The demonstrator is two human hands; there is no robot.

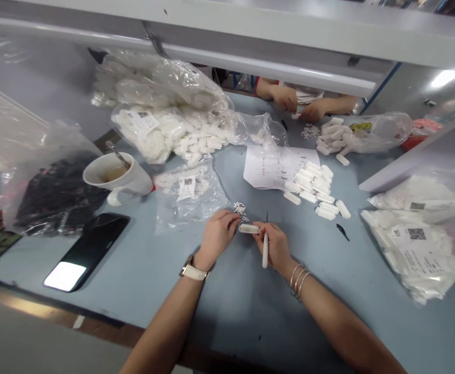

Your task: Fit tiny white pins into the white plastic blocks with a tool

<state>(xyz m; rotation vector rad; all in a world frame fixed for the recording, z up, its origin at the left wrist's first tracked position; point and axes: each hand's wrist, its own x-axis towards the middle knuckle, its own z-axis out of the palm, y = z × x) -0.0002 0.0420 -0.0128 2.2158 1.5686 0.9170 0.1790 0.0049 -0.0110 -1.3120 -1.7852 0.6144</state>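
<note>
Between my two hands sits a small white plastic connector (pixel 249 228), just above the blue table (pixel 227 311). My left hand (pixel 216 235), with a watch on its wrist, is closed in a pinch at the connector's left end. My right hand (pixel 275 245), with bangles on its wrist, grips the connector's right end and also holds a white-handled pick tool (pixel 265 249) with a thin dark tip pointing up. A small heap of tiny white parts (pixel 240 210) lies just beyond my left fingers. A row of finished white connectors (pixel 316 189) lies to the upper right.
A cup with a spoon (pixel 117 175) and a black phone (pixel 88 250) are at the left. Clear bags of white parts (pixel 165 124) lie behind, more bags (pixel 414 244) at the right. A printed sheet (pixel 268 166) lies in the middle. Another person's hands (pixel 299 104) work across the table.
</note>
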